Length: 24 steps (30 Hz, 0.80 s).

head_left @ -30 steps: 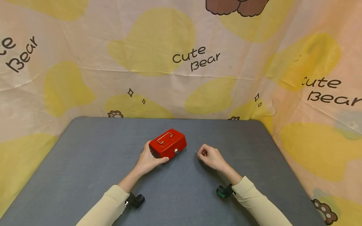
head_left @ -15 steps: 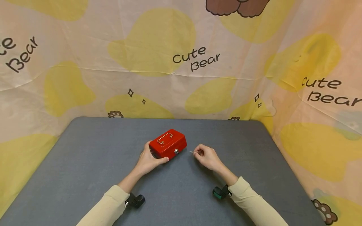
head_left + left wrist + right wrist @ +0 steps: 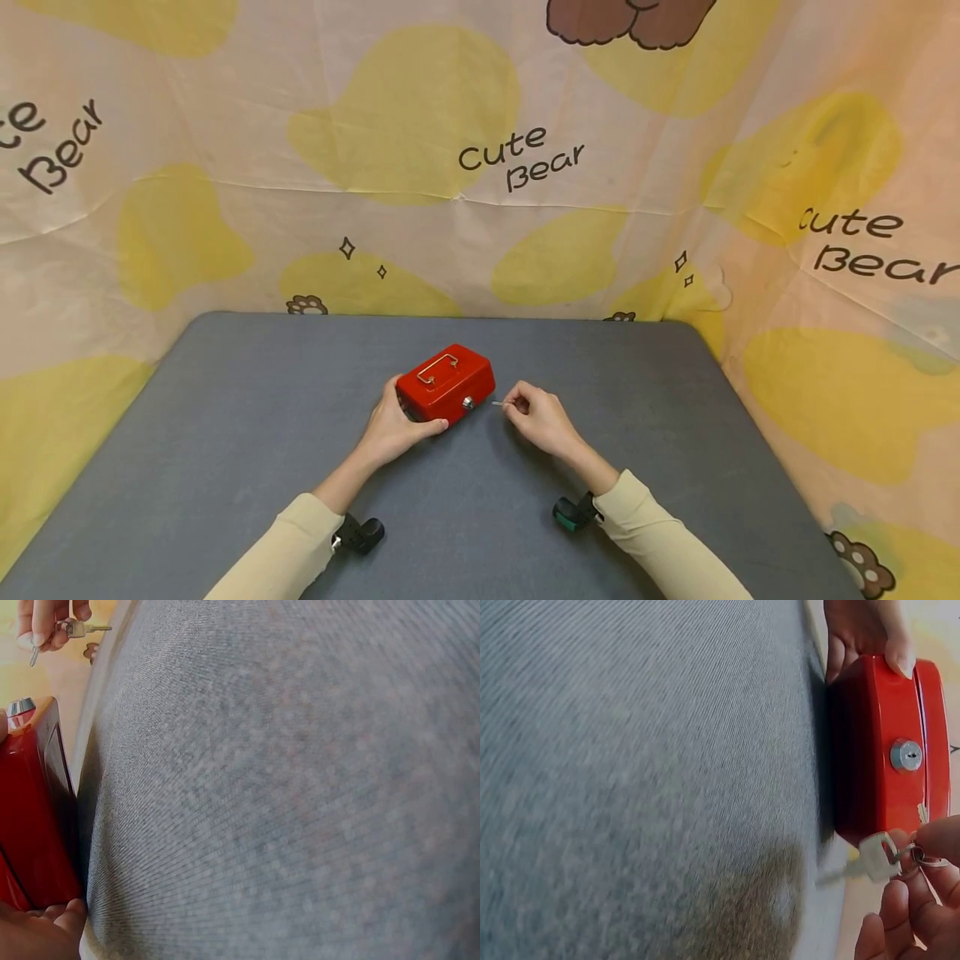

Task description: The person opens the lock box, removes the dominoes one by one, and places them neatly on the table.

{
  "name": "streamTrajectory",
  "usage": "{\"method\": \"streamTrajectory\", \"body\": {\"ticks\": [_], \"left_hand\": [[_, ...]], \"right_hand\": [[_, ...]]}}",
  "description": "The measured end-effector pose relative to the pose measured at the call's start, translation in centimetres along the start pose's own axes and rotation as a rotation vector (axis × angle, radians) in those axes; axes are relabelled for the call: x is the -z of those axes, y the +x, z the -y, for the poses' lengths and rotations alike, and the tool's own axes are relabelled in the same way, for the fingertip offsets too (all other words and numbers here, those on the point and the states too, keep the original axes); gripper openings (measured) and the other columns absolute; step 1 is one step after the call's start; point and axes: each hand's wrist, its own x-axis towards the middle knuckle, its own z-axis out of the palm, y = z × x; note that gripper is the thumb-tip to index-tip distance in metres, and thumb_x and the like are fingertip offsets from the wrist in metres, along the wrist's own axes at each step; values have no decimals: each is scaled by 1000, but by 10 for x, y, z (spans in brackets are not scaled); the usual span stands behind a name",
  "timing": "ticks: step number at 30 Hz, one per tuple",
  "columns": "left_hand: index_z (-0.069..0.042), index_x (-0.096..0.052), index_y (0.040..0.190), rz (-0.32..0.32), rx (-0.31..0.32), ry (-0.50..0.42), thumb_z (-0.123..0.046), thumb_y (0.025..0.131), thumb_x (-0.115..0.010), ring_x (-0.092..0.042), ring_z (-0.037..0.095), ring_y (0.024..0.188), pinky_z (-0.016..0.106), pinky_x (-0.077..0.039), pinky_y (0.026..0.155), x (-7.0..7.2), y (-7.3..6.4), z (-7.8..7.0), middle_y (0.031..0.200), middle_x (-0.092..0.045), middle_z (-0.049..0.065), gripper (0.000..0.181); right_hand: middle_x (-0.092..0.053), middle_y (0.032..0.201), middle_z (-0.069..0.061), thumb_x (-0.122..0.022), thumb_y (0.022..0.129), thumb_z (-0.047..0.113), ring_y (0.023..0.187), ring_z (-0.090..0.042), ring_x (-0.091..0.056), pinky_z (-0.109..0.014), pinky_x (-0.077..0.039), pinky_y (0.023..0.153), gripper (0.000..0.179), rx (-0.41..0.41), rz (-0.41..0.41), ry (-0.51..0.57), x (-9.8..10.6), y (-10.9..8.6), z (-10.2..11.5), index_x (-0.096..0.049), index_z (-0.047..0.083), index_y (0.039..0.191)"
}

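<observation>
A red metal cash box (image 3: 450, 385) with a wire handle (image 3: 437, 367) on its lid lies at mid-table. My left hand (image 3: 393, 427) grips its left end, thumb on the front face. A round silver lock (image 3: 906, 755) shows on that front, its keyhole bare. Just right of the box, my right hand (image 3: 542, 419) pinches a small key (image 3: 922, 813), its blade pointing toward the box and apart from the lock. From the same ring (image 3: 931, 862) a second key (image 3: 873, 859) dangles. My fingers cover the pinched key's head.
The grey cloth-covered table (image 3: 247, 433) spreads around both hands. Behind it and along its sides hangs a printed curtain (image 3: 420, 108). A black wrist camera (image 3: 358, 533) sits at the left cuff, another camera (image 3: 573, 512) at the right.
My right hand has moved left with the key, bringing its tip close to the box's front right side. The left hand and the box have stayed in place.
</observation>
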Motion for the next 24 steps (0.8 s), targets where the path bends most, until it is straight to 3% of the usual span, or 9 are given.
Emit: {"method": "streamTrajectory", "body": {"ticks": [8,24], "left_hand": [[-7,-22,129,-6,5,-10,-42,58,-77,-45,22,107,43,-41,87,0,-1,-1,119,-44,8,97],[-7,-23,129,-26,14,0,-44,57,-77,-47,22,107,42,-41,87,-2,-1,-2,119,-44,8,97]], "right_hand": [[-53,65,11,-59,79,14,55,-5,-45,-19,-39,49,8,76,-62,-8,-6,2,8,-59,22,76],[-48,59,15,-65,74,19,55,-4,-41,-19,-34,52,8,59,-188,-121,-23,4,21,-62,23,67]]}}
